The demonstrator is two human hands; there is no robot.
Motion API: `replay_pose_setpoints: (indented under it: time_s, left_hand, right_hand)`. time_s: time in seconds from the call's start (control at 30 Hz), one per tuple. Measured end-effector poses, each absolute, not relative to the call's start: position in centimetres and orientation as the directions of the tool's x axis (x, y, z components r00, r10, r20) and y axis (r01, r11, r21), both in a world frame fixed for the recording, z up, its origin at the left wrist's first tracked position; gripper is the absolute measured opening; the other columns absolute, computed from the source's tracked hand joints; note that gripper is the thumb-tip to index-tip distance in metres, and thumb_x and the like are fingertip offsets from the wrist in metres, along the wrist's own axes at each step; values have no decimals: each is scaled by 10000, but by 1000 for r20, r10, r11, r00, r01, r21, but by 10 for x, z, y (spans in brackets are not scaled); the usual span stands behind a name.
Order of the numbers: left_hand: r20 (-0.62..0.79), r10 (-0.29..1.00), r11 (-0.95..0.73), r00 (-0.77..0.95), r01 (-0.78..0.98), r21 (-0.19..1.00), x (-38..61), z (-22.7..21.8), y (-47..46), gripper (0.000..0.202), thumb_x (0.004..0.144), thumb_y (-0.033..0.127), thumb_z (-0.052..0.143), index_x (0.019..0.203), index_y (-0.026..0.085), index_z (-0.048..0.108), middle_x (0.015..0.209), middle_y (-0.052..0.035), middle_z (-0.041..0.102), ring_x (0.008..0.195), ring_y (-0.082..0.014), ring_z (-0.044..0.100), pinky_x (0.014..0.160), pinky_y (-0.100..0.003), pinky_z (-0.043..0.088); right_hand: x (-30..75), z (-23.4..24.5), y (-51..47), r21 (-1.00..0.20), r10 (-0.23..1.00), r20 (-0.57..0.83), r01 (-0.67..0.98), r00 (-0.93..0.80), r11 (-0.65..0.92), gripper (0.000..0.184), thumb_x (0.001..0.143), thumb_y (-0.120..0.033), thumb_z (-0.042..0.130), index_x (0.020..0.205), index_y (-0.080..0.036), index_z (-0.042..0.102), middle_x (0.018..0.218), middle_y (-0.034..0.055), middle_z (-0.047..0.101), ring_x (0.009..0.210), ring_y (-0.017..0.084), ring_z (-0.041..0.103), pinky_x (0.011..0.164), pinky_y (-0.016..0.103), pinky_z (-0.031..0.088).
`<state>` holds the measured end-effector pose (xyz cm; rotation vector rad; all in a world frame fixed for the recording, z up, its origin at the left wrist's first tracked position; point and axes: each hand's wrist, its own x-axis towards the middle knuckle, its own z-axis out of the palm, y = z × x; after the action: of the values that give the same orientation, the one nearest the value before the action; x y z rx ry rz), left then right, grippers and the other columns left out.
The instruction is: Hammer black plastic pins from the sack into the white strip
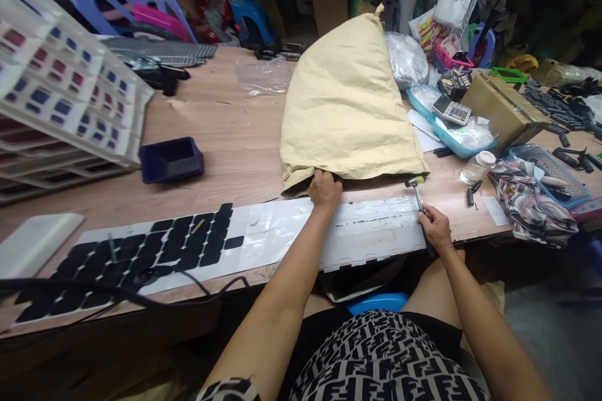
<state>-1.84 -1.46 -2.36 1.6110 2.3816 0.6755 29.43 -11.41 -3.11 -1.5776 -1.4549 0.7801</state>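
Note:
A large pale yellow sack (pixel 350 106) lies on the table, its dark open edge towards me. My left hand (pixel 325 189) is closed at that near edge, fingers curled onto the fabric; the fingertips are partly hidden. In my right hand (pixel 436 225) is a small hammer (pixel 417 191), gripped by its handle with the yellowish head up, close to the sack's right corner. Under both forearms a white board (pixel 376 235) with a scuffed strip lies along the table's front edge. To its left is a white sheet (pixel 256 225) bearing rows of black rounded patches (pixel 176 241).
A white plastic basket (pixel 70 84) and a dark blue tray (pixel 172 160) stand on the left. To the right are blue trays (pixel 463 145), a calculator (pixel 451 110), a cardboard box (pixel 501 109), a glass jar (pixel 477 167) and crumpled cloth (pixel 531 200). Black cable (pixel 126 293) crosses the front left.

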Motion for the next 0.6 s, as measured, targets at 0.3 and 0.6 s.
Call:
replay_pose_setpoints:
  time_s: [0.3,0.6]
  left_hand:
    - [-20,907,382,-421,800,464,-33,-13,-48,192,808,327,651,868,164,733,1036,-160,677,953,-335,639,773,-422,488]
    - [109,983,-184,148,769,613,21,-21,-91,52,824,266,689,851,225,706,869,-27,645,847,-196,595,713,-301,426]
  right_hand:
    - [293,-30,-115,-885,987,81,466,141,6,432,808,-430,619,1115,-142,716,714,19,676,665,178,641,677,282,514]
    - [295,-34,-115,-877,985,92,480,143,12,413,817,-426,621,1109,-153,722,725,22,685,654,178,639,657,280,514]
